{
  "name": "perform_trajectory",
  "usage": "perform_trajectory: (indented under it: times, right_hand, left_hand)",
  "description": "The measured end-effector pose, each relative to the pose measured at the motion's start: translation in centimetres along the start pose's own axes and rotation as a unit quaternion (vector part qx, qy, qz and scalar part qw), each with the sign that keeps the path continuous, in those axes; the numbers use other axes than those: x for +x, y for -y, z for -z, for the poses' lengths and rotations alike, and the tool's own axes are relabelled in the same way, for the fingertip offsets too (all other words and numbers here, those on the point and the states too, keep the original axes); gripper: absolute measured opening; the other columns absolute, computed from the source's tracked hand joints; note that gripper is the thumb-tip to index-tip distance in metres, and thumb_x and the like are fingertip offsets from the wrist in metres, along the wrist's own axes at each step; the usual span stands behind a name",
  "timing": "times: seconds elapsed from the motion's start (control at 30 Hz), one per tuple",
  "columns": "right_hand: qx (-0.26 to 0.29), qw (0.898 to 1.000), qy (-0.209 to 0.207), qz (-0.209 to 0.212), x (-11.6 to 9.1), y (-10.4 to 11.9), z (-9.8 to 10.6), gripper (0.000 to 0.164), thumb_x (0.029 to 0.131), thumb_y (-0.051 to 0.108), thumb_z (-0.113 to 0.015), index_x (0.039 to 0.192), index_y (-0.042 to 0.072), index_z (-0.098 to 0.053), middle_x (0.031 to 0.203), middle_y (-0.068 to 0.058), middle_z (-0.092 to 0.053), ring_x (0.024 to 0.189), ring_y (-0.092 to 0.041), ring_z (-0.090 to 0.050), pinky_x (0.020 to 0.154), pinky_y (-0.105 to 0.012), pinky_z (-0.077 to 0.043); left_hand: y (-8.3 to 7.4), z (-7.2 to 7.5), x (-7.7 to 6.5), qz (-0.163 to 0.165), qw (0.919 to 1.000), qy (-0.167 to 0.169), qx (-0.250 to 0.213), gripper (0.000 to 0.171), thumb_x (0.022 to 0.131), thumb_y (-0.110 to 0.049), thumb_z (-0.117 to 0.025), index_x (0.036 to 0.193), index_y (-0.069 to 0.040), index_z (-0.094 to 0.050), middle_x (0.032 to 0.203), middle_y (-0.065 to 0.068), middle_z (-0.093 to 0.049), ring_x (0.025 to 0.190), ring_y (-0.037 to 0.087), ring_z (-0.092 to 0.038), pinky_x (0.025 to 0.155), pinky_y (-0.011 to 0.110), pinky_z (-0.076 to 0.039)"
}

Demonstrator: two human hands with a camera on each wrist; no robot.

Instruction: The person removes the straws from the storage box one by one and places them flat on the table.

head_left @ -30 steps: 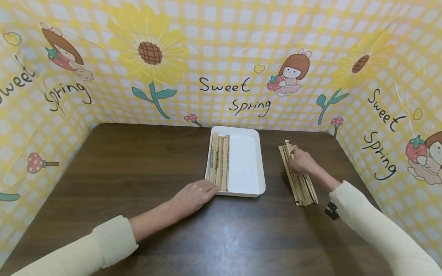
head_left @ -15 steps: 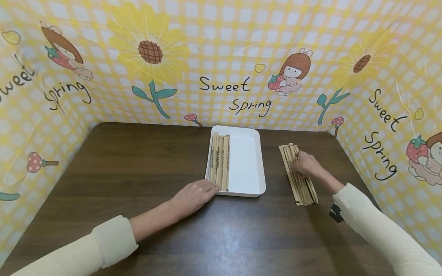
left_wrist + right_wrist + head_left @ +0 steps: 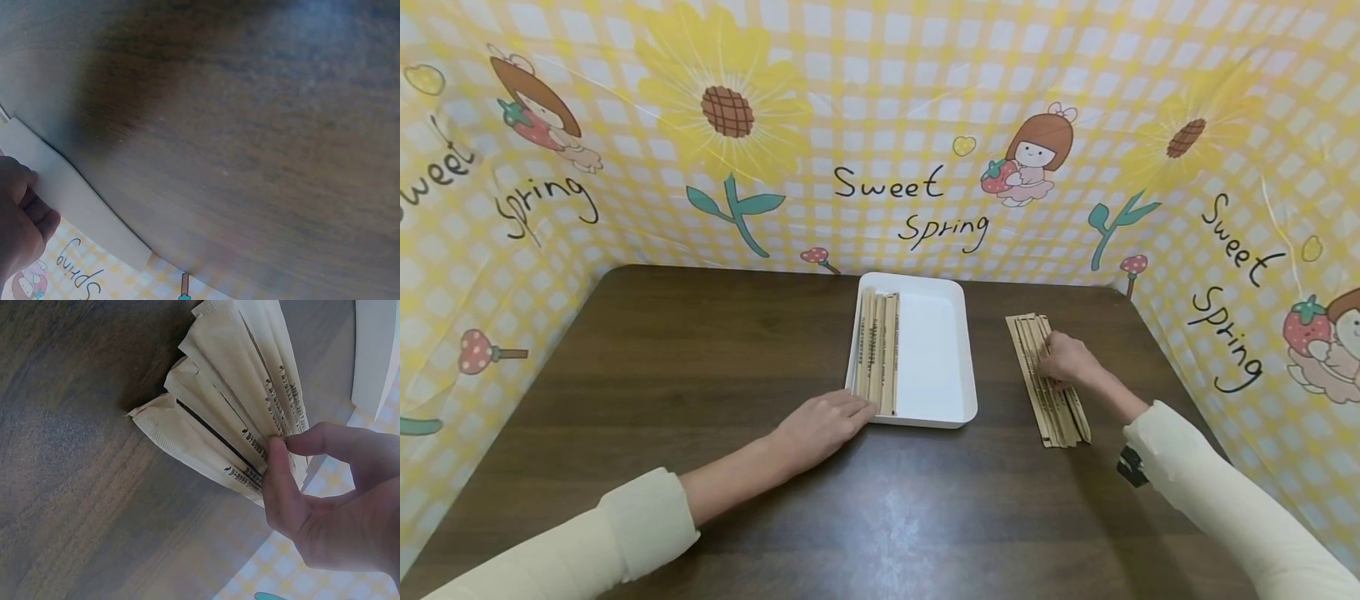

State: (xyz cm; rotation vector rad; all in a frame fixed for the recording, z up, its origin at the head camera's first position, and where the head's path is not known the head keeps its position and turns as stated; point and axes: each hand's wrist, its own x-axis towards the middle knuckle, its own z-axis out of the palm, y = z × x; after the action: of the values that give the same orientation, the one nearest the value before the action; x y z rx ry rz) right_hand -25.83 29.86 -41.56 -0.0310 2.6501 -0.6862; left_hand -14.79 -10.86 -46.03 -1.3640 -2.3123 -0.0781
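At the near left corner of the white tray (image 3: 936, 358), my left hand (image 3: 823, 429) grips the rim, its fingertips beside the packets inside. In the left wrist view that hand (image 3: 22, 212) shows at the tray's outer wall (image 3: 81, 200). Several slim brown paper packets (image 3: 880, 350) with black print lie side by side along the tray's left side. Right of the tray, my right hand (image 3: 1067, 360) is over a loose, fanned bunch of the same packets (image 3: 1056, 417). Its thumb and finger pinch at a paper packet (image 3: 275, 412) in the bunch, in the right wrist view.
The dark wooden table (image 3: 715, 350) is walled at the back and sides by a yellow checked cloth (image 3: 887, 108). The tray's back edge stands close to the cloth. A black object (image 3: 1131, 465) shows under the right sleeve.
My right hand has drawn slightly back and right along the bunch; the packets' far ends, uneven before, now line up more closely. Left hand and tray have stayed still.
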Motion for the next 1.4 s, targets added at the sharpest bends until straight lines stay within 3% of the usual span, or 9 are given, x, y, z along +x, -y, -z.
perform_trajectory:
  times: [0.1, 0.2, 0.33, 0.47, 0.67, 0.77, 0.9, 1.23, 1.4]
  right_hand:
    - [-0.015, 1.0, -0.007, 0.005, -0.1, 0.0, 0.1, 0.038, 0.087, 0.004, -0.054, 0.117, -0.018, -0.045, 0.091, -0.03, -0.057, 0.054, -0.02, -0.059, 0.05, -0.032, -0.056]
    - [-0.03, 0.999, -0.014, 0.008, -0.3, 0.1, 0.2, 0.017, 0.09, 0.008, -0.053, 0.097, -0.006, -0.047, 0.063, -0.008, -0.049, 0.05, -0.018, -0.054, 0.048, -0.03, -0.051]
    - [-0.04, 0.999, -0.028, 0.013, -0.3, 0.4, 0.4, 0.038, 0.094, 0.015, -0.054, 0.119, -0.014, -0.046, 0.054, -0.003, -0.047, 0.046, -0.019, -0.054, 0.047, -0.029, -0.046]
    - [-0.036, 0.998, -0.043, 0.024, -0.4, 1.3, 0.5, 0.06, 0.095, 0.015, -0.056, 0.143, -0.014, -0.035, 0.061, -0.009, -0.057, 0.05, -0.021, -0.057, 0.046, -0.029, -0.043]
    - [-0.023, 0.993, -0.076, 0.087, -0.8, 3.7, -0.3, 0.051, 0.091, 0.008, -0.057, 0.137, -0.012, -0.048, 0.093, -0.023, -0.07, 0.061, -0.022, -0.062, 0.049, -0.03, -0.044]
    - [-0.031, 0.983, -0.104, 0.146, -1.3, 4.9, -1.1, 0.042, 0.091, 0.007, -0.059, 0.128, -0.013, -0.056, 0.106, -0.027, -0.069, 0.079, -0.03, -0.068, 0.061, -0.037, -0.053]
    - [-0.028, 0.969, -0.133, 0.205, -1.9, 6.4, -2.2, 0.033, 0.092, 0.006, -0.058, 0.121, -0.01, -0.062, 0.106, -0.024, -0.07, 0.096, -0.036, -0.067, 0.079, -0.047, -0.056]
    - [-0.049, 0.935, -0.159, 0.313, -3.1, 8.0, -5.8, 0.035, 0.099, 0.016, -0.06, 0.128, -0.004, -0.063, 0.121, -0.018, -0.067, 0.107, -0.032, -0.065, 0.089, -0.049, -0.053]
    - [-0.058, 0.922, -0.134, 0.358, -3.9, 7.8, -7.4, 0.039, 0.101, 0.02, -0.058, 0.134, -0.002, -0.06, 0.129, -0.017, -0.064, 0.106, -0.027, -0.065, 0.096, -0.048, -0.05]
  left_hand:
    - [-0.1, 0.1, 0.0, 0.002, 1.0, 0.002, 0.001, 0.032, 0.083, 0.006, -0.071, 0.114, 0.003, -0.068, 0.109, 0.011, -0.071, 0.101, 0.022, -0.067, 0.093, 0.035, -0.053]
    - [-0.1, 0.1, 0.0, 0.002, 1.0, 0.001, 0.003, 0.031, 0.083, 0.006, -0.071, 0.115, 0.002, -0.068, 0.109, 0.011, -0.071, 0.101, 0.022, -0.067, 0.093, 0.034, -0.053]
    - [-0.1, 0.0, 0.0, 0.001, 1.0, -0.001, 0.006, 0.032, 0.083, 0.006, -0.071, 0.114, 0.002, -0.068, 0.109, 0.011, -0.071, 0.101, 0.022, -0.067, 0.094, 0.034, -0.053]
    - [0.0, -0.2, -0.1, -0.001, 1.0, -0.004, 0.008, 0.032, 0.082, 0.006, -0.071, 0.114, 0.002, -0.068, 0.109, 0.011, -0.071, 0.1, 0.022, -0.067, 0.093, 0.034, -0.053]
    - [0.0, -0.2, 0.0, 0.0, 1.0, -0.005, 0.005, 0.032, 0.083, 0.006, -0.071, 0.114, 0.002, -0.069, 0.109, 0.011, -0.071, 0.1, 0.021, -0.067, 0.092, 0.034, -0.053]
    - [0.0, -0.2, 0.0, -0.001, 1.0, -0.006, 0.006, 0.032, 0.083, 0.006, -0.071, 0.114, 0.002, -0.069, 0.109, 0.011, -0.071, 0.1, 0.021, -0.067, 0.092, 0.034, -0.054]
    - [0.0, -0.1, 0.0, -0.001, 1.0, -0.006, 0.008, 0.031, 0.082, 0.006, -0.07, 0.114, 0.002, -0.069, 0.108, 0.011, -0.071, 0.1, 0.021, -0.067, 0.092, 0.034, -0.054]
    - [-0.1, 0.1, 0.1, -0.001, 1.0, -0.006, 0.004, 0.031, 0.083, 0.006, -0.071, 0.114, 0.003, -0.069, 0.108, 0.011, -0.072, 0.099, 0.022, -0.068, 0.092, 0.034, -0.054]
    - [-0.1, 0.1, 0.1, -0.002, 1.0, -0.008, 0.004, 0.031, 0.083, 0.006, -0.072, 0.114, 0.003, -0.069, 0.107, 0.011, -0.072, 0.099, 0.022, -0.068, 0.092, 0.034, -0.054]
